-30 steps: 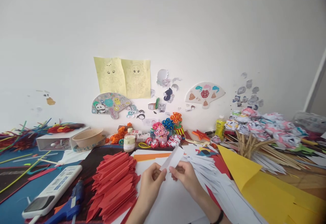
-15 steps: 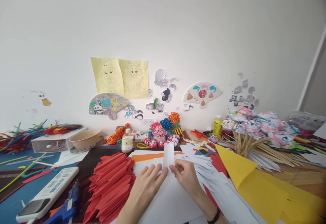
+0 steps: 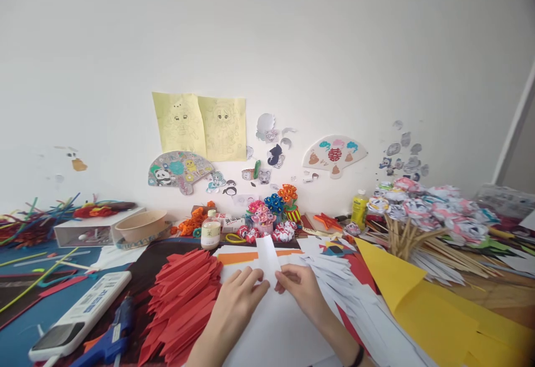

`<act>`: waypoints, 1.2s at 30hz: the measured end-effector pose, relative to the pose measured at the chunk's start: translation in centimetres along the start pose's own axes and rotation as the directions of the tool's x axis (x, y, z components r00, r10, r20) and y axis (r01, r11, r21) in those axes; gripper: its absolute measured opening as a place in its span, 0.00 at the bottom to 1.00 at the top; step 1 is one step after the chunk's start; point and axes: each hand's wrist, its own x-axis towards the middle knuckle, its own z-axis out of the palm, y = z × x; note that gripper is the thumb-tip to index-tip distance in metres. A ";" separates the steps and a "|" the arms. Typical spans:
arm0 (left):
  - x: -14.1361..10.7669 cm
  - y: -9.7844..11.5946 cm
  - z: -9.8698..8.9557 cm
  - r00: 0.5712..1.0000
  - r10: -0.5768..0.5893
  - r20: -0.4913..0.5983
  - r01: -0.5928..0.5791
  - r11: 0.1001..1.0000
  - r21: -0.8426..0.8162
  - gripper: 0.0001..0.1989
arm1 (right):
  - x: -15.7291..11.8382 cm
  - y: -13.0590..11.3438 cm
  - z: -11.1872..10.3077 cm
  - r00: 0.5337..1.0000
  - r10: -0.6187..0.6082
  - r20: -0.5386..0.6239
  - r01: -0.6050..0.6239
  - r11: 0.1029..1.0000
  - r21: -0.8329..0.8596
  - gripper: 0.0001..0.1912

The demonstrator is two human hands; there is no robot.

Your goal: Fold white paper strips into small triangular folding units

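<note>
A narrow white paper strip (image 3: 268, 254) stands up between my hands, tilted a little to the left at its top. My left hand (image 3: 242, 297) pinches its lower left edge between thumb and fingers. On the other side my right hand (image 3: 298, 283) grips the lower right edge, fingers curled; a dark band circles that wrist. Under both hands lies a large white sheet (image 3: 276, 328). Left of my left hand is a heap of folded red paper strips (image 3: 184, 300). White paper strips (image 3: 334, 278) lie in a pile right of my right hand.
A blue glue gun (image 3: 115, 336) and a white power strip (image 3: 81, 317) lie at the left. Behind stand a small bottle (image 3: 210, 232), paper flowers (image 3: 273, 205) and a beige bowl (image 3: 142, 226). Yellow paper (image 3: 434, 311) and bundled sticks with crumpled paper heads (image 3: 426, 208) are at the right.
The paper strip has tipped from upright to leaning left at its top. Both hands have shifted slightly, still holding its lower end. The view has moved a little.
</note>
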 end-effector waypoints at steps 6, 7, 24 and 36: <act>0.4 0.8 0.0 0.935 -0.350 -0.051 0.332 0.918 -0.218 0.06 | -0.3 0.2 0.8 0.998 0.017 -0.055 -0.008 0.990 0.144 0.15; 0.4 0.9 0.1 0.918 -0.392 -0.063 0.366 0.896 -0.250 0.05 | -0.4 0.0 0.8 0.998 0.014 -0.059 -0.004 0.986 0.164 0.15; 0.7 1.4 1.9 0.720 -0.676 0.154 0.566 0.445 -0.694 0.13 | -0.8 -1.4 1.3 0.999 0.030 0.037 -0.041 0.937 0.348 0.15; 0.6 0.7 1.9 0.726 -0.648 0.231 0.598 0.429 -0.677 0.15 | -0.5 -0.8 1.2 0.998 0.052 0.020 -0.056 0.954 0.295 0.17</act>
